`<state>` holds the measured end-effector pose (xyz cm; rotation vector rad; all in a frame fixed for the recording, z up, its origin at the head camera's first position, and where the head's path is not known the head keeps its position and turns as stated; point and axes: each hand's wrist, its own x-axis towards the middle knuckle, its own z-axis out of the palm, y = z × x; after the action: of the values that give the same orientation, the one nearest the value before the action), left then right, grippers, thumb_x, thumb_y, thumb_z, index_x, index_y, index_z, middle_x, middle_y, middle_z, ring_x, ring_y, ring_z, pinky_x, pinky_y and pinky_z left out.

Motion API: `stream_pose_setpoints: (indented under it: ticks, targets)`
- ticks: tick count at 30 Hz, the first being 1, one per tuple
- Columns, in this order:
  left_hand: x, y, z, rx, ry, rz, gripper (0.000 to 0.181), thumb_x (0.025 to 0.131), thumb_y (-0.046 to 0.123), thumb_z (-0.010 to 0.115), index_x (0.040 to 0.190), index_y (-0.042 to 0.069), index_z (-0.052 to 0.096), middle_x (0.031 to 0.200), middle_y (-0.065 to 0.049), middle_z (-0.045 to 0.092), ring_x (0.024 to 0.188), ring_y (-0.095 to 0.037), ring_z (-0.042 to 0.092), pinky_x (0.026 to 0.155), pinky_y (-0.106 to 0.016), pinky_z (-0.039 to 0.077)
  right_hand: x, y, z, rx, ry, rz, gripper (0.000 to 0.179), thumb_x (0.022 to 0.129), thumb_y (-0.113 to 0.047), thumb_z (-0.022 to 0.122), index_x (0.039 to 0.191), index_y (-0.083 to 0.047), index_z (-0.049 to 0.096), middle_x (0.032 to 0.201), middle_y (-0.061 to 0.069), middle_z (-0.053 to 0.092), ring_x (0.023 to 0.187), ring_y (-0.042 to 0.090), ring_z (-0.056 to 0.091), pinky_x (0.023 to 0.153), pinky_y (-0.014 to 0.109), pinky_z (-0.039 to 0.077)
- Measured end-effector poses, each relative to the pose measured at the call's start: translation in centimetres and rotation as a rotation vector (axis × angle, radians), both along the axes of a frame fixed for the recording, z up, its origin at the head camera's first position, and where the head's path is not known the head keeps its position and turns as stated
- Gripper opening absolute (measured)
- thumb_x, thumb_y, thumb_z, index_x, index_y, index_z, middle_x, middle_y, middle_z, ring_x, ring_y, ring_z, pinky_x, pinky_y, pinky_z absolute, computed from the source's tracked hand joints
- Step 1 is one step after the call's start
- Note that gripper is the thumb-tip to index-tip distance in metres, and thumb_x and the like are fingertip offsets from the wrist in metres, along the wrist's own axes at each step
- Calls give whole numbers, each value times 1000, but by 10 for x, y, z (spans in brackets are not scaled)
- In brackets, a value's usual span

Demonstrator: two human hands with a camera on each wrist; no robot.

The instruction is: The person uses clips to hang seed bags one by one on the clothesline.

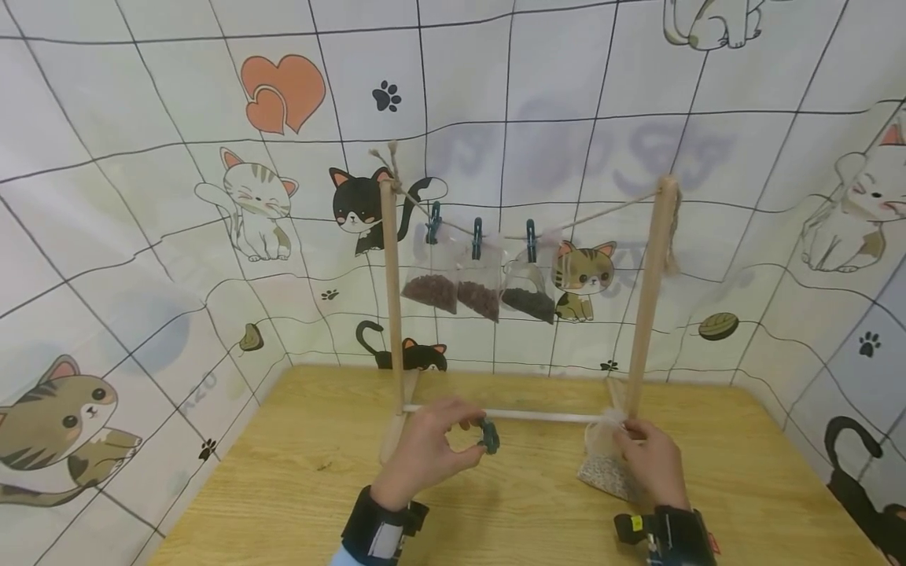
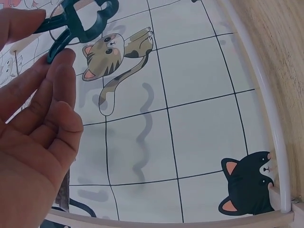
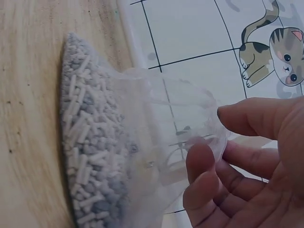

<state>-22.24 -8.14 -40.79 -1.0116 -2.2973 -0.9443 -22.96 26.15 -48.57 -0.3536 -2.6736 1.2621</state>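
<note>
Between thumb and fingertips my left hand (image 1: 433, 444) pinches a dark green clothespin (image 1: 489, 435). In the left wrist view the clothespin (image 2: 83, 21) is squeezed by its two handles. My right hand (image 1: 653, 456) grips the top of a clear plastic bag (image 1: 605, 464) at the right of the table. Pale grey and white pellets (image 3: 92, 147) fill the bag's lower part in the right wrist view. Ahead, three bags hang by green clothespins from a string (image 1: 598, 216): two with reddish-brown contents (image 1: 430, 291) and one with dark contents (image 1: 529, 303).
A wooden frame holds the string between a left post (image 1: 392, 291) and a right post (image 1: 651, 299). A white crossbar (image 1: 545, 415) joins the posts low down, beyond the hands. Behind stands a cat-printed cloth (image 1: 467, 71), and the wooden table (image 1: 269, 472) lies below.
</note>
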Motion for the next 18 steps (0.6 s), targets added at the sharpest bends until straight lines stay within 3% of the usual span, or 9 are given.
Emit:
stream_pose_setpoints:
  ticks: [6, 11, 18]
  targets:
    - [3, 4, -1, -8, -11, -16, 30, 73, 25, 75, 101, 18, 68, 89, 9, 61, 79, -6, 52, 64, -16, 41, 3, 2, 9, 40, 10, 40, 39, 90, -30, 56, 114, 0, 60, 106, 20, 63, 76, 17, 61, 61, 30, 48]
    - [6, 9, -1, 41, -8, -32, 23, 75, 22, 74, 97, 19, 71, 83, 12, 58, 74, -6, 51, 63, -17, 42, 7, 4, 21, 74, 9, 86, 38, 90, -32, 58, 111, 0, 63, 99, 16, 66, 73, 16, 61, 58, 31, 46]
    - [10, 16, 2, 90, -6, -95, 17, 74, 15, 74, 91, 17, 73, 79, 8, 65, 71, -4, 55, 61, -22, 47, 16, 0, 37, 49, 2, 109, 38, 90, -38, 57, 109, -7, 65, 95, 8, 65, 77, 16, 57, 61, 30, 46]
